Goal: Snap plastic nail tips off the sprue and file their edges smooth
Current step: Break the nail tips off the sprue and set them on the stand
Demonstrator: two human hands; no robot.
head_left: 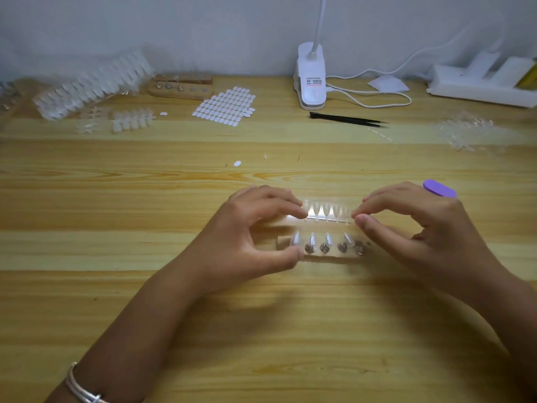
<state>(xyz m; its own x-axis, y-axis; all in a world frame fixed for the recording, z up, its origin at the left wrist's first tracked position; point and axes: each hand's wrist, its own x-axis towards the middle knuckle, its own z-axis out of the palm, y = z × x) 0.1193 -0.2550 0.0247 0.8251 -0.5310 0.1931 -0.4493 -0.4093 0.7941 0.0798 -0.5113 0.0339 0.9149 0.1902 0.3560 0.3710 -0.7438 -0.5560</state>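
A clear sprue strip point(327, 212) carrying several plastic nail tips is held level above the wooden table point(145, 199). My left hand point(255, 231) pinches its left end and my right hand point(421, 225) pinches its right end. Just below it lies a wooden holder point(325, 255) with several metal pegs, some topped with clear nail tips; my left thumb touches its left end. A purple nail file point(439, 188) lies on the table behind my right hand, partly hidden by it.
Black tweezers point(348, 119) and a white clip lamp point(311, 80) sit at the back centre. A sheet of white adhesive tabs point(225, 107), more nail sprues point(132, 119), bagged tips point(93, 82) and a second wooden holder point(180, 87) are back left. Loose sprues point(465, 130) lie right.
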